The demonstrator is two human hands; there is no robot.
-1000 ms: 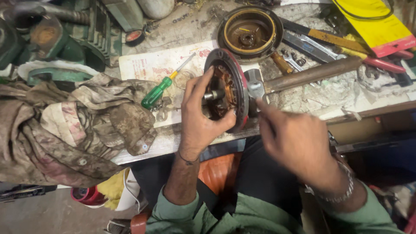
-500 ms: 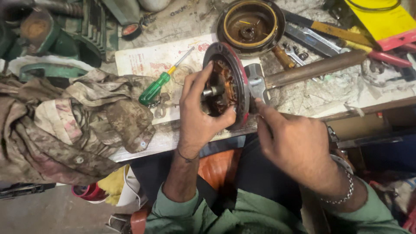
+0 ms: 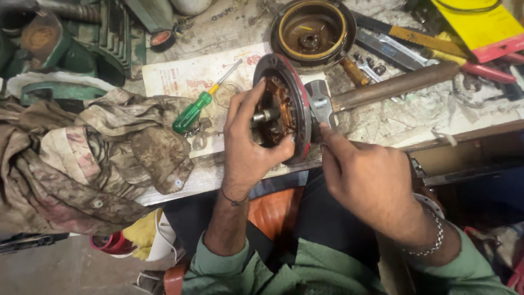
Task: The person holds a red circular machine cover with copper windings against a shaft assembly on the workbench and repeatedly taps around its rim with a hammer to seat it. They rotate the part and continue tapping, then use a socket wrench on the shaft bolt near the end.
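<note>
Motor [image 3: 281, 109] open, cover [image 3: 311, 34] off near far tabletop edge. Left hand [image 3: 248, 145] fingers gripping motor; right hand [image 3: 365, 180] fingers pinching spanner [image 3: 321, 104]. Reassembly left.

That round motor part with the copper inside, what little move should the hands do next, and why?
Probably a short turn of the spanner by the right hand, while the left hand keeps the motor part from moving. The spanner's head sits against the part's rim and the left hand grips the part on its edge at the bench's front, so it looks ready for a turn.
</note>
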